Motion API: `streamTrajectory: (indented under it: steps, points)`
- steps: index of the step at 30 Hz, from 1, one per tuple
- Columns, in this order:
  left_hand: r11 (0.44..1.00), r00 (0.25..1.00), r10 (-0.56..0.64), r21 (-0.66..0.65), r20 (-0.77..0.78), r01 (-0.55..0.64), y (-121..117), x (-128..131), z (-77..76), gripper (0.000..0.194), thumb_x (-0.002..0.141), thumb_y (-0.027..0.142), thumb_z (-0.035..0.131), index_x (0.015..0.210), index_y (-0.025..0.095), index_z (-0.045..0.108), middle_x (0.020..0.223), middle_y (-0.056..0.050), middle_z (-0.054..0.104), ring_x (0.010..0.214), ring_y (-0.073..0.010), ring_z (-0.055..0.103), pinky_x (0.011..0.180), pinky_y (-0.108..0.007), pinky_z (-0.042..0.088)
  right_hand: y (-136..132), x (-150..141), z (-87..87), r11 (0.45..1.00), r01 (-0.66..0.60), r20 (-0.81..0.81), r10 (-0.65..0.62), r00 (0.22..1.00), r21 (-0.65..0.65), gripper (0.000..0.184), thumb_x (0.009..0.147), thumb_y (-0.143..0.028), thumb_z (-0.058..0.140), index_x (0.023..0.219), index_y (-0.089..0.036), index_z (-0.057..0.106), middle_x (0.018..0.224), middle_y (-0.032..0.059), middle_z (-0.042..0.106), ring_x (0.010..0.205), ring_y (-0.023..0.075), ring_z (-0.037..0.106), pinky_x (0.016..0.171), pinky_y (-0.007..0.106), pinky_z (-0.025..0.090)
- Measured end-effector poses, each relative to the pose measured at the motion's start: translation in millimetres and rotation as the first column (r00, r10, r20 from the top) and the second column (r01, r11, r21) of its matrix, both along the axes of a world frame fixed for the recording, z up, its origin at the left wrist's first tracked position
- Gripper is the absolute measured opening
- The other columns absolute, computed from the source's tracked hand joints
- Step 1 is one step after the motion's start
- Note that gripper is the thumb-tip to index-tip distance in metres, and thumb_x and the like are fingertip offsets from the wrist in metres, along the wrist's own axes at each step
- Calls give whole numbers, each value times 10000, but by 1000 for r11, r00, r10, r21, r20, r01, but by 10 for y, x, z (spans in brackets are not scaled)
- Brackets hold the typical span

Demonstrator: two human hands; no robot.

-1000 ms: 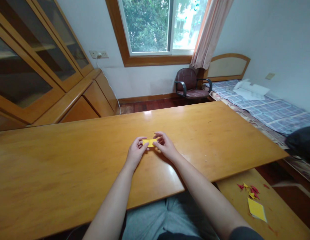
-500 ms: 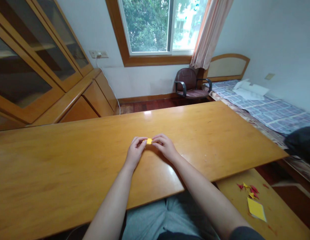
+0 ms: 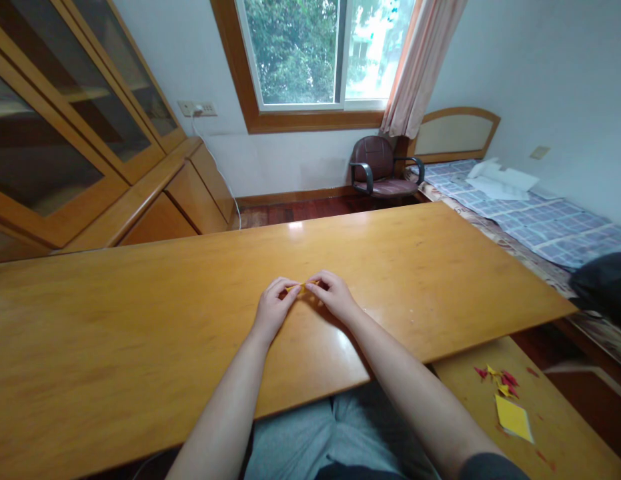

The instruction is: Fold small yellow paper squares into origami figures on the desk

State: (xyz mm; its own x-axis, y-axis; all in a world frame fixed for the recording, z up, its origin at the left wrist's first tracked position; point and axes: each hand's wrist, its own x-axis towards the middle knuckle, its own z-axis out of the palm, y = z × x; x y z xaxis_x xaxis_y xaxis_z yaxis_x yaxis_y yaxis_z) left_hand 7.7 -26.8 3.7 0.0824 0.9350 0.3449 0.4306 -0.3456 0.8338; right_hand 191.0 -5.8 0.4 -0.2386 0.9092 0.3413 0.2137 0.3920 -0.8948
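Between my fingertips is a small folded piece of yellow paper (image 3: 303, 287), seen nearly edge-on as a thin strip. My left hand (image 3: 277, 303) pinches its left end between thumb and fingers. At the other end my right hand (image 3: 332, 291) grips it the same way. Both hands rest low over the wooden table (image 3: 155, 313), near its middle. Most of the paper is hidden by the fingers, so its folded shape cannot be made out.
On a lower surface (image 3: 470, 373) at the right lie several small red and yellow folded paper pieces (image 3: 503, 381) and a stack of square yellow paper (image 3: 513, 419). A chair (image 3: 377, 167) stands beyond the table; a bed (image 3: 550, 220) is at the right, a cabinet (image 3: 155, 200) at the left.
The yellow paper has turned from showing a broad face to a thin edge. My left hand has come slightly right, closer to my right hand.
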Motion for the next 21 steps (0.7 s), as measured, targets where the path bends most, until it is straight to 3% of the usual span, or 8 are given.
streamTrajectory:
  steps: [4, 13, 21]
  points:
    - [1000, 999, 24, 12, -29, -24, -13, 8, 14, 203, 890, 369, 577, 837, 200, 677, 844, -33, 662, 814, -179, 613, 750, -280, 472, -7, -11, -3, 1000, 23, 32, -23, 999, 12, 147, 862, -308, 648, 793, -183, 685, 730, 16, 628, 689, 157, 564, 651, 274, 433]
    - [999, 995, 13, 39, -94, -9, -18, 51, 19, 173, 880, 321, 586, 807, 204, 690, 805, -33, 653, 777, -177, 598, 695, -269, 445, -10, -14, 41, 978, 5, 156, -38, 987, 208, 63, 849, -220, 695, 792, -201, 677, 774, 16, 664, 772, 179, 564, 786, 328, 400]
    - [998, 993, 26, 53, -114, -20, -37, 67, 13, 173, 875, 320, 593, 789, 205, 689, 783, -32, 644, 754, -175, 595, 692, -271, 446, -36, -19, 40, 974, 45, 218, -94, 971, 221, 105, 828, -171, 684, 736, -201, 645, 754, 21, 641, 771, 187, 550, 763, 322, 407]
